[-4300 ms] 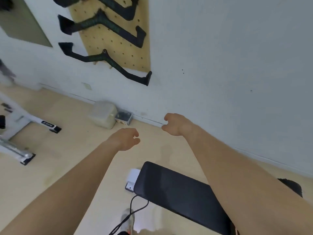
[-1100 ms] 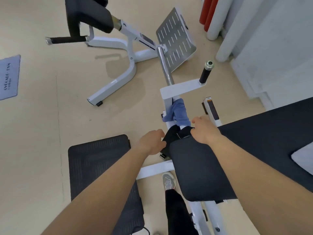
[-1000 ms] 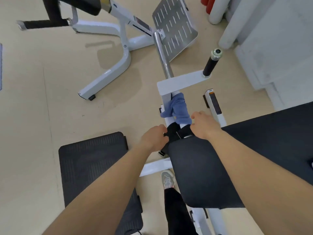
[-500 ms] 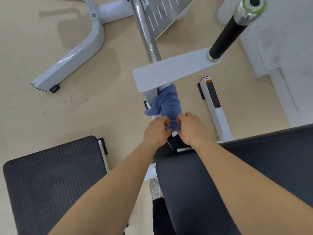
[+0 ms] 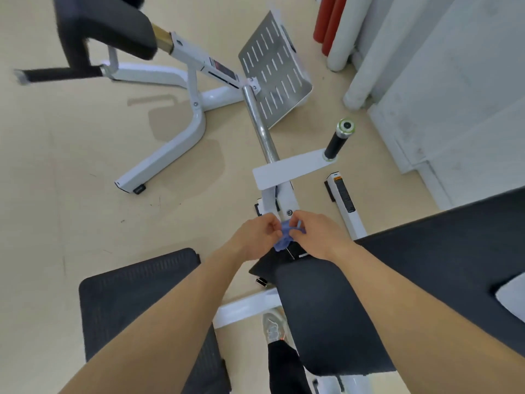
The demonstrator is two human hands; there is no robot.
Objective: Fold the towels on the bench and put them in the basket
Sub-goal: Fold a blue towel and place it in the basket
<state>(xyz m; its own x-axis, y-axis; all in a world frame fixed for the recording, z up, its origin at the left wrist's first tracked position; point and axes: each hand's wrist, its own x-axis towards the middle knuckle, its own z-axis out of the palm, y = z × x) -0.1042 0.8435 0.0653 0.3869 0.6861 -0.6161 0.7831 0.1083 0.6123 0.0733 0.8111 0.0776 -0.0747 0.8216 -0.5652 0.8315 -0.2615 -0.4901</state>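
A small blue towel [image 5: 285, 237] is bunched between my two hands, just beyond the near end of the black padded bench [image 5: 326, 317]. My left hand [image 5: 255, 234] grips its left side with curled fingers. My right hand [image 5: 315, 234] pinches its right side, thumb and fingers closed on the cloth. Most of the towel is hidden by my fingers. At the right edge, a pale cloth [image 5: 511, 300] lies on the wider black pad [image 5: 454, 251]. No basket is in view.
The bench's white frame [image 5: 279, 200] runs ahead to a black handle [image 5: 336, 142] and a slotted metal footplate [image 5: 274, 83]. Another white machine with a black pad [image 5: 105, 27] stands at far left. A black floor mat [image 5: 133, 302] lies below left. My shoe [image 5: 274, 328] is beneath.
Both hands have lifted the blue towel off the white frame and drawn it back toward the bench end. It is now bunched small between them. The view has pulled back.
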